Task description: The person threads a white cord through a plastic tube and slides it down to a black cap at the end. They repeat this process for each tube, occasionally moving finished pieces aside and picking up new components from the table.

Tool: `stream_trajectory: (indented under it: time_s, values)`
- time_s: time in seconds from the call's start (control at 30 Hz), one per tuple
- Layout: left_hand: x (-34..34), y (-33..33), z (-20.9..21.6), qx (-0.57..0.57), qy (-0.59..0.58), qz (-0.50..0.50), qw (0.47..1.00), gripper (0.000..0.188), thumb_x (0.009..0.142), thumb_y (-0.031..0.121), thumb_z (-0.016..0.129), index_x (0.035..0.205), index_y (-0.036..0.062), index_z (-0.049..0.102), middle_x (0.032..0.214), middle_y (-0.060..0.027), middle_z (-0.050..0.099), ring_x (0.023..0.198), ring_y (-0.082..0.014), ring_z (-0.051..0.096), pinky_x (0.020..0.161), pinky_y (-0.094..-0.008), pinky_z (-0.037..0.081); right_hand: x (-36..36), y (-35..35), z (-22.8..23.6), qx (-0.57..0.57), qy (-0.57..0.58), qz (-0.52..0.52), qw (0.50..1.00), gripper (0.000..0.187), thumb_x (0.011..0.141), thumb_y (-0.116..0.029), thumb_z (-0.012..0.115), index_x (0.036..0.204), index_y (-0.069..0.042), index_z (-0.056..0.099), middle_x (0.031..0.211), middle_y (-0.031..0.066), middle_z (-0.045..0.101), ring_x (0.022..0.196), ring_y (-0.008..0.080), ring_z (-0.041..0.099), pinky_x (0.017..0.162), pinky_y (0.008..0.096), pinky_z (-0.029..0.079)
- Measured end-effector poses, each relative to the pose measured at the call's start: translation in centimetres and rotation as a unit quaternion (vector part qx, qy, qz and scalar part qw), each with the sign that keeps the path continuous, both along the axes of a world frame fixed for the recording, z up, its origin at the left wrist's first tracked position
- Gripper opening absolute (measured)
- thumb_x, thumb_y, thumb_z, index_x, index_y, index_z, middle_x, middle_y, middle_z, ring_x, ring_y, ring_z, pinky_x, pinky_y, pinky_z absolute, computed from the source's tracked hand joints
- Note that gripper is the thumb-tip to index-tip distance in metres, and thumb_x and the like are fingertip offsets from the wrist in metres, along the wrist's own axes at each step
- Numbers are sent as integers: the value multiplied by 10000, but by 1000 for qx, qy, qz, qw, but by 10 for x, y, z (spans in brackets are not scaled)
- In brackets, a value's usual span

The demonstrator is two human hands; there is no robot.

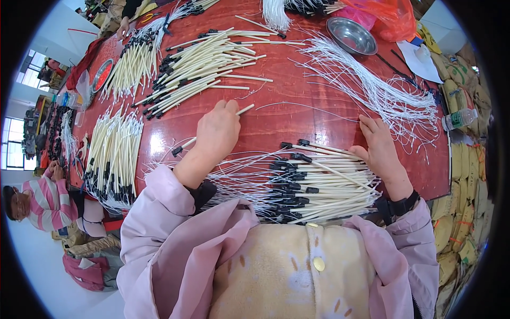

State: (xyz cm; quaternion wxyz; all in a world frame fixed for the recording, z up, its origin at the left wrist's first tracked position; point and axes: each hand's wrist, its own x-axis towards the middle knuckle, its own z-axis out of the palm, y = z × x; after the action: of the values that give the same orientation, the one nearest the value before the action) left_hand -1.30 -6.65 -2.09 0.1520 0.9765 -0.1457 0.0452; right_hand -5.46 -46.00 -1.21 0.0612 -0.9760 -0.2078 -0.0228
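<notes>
The left hand was closed around one cream tube with a black cap, holding it level just above the red desk; the tube's pale end poked out past the fingers and its capped end trailed back toward the wrist, likely so it could be handled singly, away from the heaps. The right hand lay flat and spread, fingertips pressed on a thin white wire that ran across the desk toward the left hand, seemingly pinning it in place; it gripped nothing.

Just below both hands sat a pile of capped tubes with wire tails, kept close to the body for easy reach. Further back lay a second heap of tubes and a loose tangle of white wires (sorted by kind, it appeared).

A steel bowl stood beside an orange plastic bag at the far edge. A clear bottle with a green cap rested on tan sacks stacked at the right.
</notes>
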Motion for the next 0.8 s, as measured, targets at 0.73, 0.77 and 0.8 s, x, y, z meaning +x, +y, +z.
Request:
stream_trajectory:
  time_s: [0.73,0.77,0.8]
  values:
    - [44,-27,-17,-53,148,-16,987,172,865,105,631,1004,9,602,885,-256,692,913,-449,669,793,-535,521,-1,12,-5,-20,-28,-19,999,722,786,-418,781,1217,133,600,1333,192,566,1165,357,525,1039,442,422]
    - [44,-29,-19,-36,143,-9,989,182,872,127,642,1003,8,599,896,-252,693,914,-450,669,791,-533,519,-1,13,-5,-20,-29,-18,999,722,786,-418,781,1217,133,600,1333,192,566,1165,357,525,1039,442,422]
    - [43,-32,-18,-19,139,-2,990,196,880,149,653,1001,7,596,907,-249,693,915,-451,668,789,-531,518,-1,13,-4,-23,-28,-18,999,729,785,-423,781,1217,134,599,1334,193,564,1165,357,525,1040,441,421]
